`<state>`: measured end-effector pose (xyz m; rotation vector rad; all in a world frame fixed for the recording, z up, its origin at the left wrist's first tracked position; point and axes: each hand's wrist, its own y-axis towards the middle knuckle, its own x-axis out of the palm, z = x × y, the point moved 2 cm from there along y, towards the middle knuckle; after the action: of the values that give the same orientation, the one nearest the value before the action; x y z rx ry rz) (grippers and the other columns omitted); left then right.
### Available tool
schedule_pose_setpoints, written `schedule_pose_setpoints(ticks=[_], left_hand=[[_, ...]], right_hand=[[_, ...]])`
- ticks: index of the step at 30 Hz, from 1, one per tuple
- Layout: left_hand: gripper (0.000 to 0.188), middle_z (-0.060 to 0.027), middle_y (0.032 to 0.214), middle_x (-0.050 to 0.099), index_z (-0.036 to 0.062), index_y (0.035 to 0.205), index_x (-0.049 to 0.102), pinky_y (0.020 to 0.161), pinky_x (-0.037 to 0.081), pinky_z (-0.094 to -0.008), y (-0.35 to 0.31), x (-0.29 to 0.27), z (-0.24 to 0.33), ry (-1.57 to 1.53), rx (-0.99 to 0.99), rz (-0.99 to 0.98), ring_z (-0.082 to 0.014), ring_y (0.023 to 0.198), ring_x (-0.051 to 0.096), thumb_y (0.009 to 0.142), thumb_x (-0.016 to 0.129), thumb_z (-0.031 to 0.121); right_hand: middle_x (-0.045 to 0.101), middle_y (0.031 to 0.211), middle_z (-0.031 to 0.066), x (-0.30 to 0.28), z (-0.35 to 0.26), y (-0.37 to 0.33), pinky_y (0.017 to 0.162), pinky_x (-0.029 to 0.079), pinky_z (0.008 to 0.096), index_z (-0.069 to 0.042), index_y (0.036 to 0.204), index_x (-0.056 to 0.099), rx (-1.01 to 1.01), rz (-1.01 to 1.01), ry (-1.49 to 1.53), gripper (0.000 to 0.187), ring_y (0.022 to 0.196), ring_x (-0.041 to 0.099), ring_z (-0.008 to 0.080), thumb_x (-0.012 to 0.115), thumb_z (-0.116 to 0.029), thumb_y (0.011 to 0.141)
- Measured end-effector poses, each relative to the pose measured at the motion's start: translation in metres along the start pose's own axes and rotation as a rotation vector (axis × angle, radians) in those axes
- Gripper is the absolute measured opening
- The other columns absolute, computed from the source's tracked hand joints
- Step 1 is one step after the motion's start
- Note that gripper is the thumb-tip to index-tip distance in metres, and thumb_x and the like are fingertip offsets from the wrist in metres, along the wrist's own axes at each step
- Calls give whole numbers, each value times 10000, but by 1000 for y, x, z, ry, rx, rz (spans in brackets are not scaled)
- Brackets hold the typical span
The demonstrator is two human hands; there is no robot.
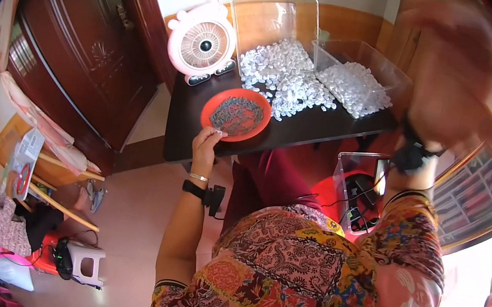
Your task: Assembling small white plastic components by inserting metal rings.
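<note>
My left hand (pixel 206 141) is at the near left rim of a red round dish (pixel 267 113). Its thumb and fingers pinch a small whitish, clear piece (pixel 219 133). Many thin dark grey pieces (pixel 236 114) lie scattered in the dish; they are too small to name. My right hand (pixel 455 75) is raised close to the camera at the upper right, and motion smears its fingers. Behind the dish, a heap of small clear plastic pieces (pixel 288 66) spreads over the dark table (pixel 312 125).
A pink fan (pixel 203 45) stands at the table's back left. A clear bin (pixel 382 60) holds more clear pieces; a transparent lid (pixel 276 18) leans upright beside it. Below the table's right side is a clear box (pixel 341 185) with cables. Another person (pixel 6 224) sits far left near a stool (pixel 84 259).
</note>
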<state>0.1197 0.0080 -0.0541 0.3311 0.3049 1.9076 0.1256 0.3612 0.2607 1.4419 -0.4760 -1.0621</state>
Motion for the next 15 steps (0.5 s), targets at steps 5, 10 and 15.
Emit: schedule_pose_setpoints(ticks=[5,10,15], left_hand=[[117,-110,890,667,-39,835,589,831,450,-270,7,8,-19,-19,9,-121,-153,865,615,872,553,66],[123,-81,887,662,-35,870,613,840,432,-268,-5,5,10,38,35,-36,-142,866,588,880,535,59],[132,-74,865,655,-5,834,601,761,418,-247,1,3,11,-26,-132,105,-114,790,544,879,514,83]], right_hand=[[686,919,43,40,96,-106,779,513,236,-21,1037,668,868,101,-277,196,873,623,97,658,-126,872],[677,913,98,112,40,-99,731,518,314,-4,1015,660,873,-24,313,217,843,648,195,689,-135,844],[635,919,141,155,24,-83,628,523,391,10,1058,628,472,-18,1141,198,755,631,320,563,-105,912]])
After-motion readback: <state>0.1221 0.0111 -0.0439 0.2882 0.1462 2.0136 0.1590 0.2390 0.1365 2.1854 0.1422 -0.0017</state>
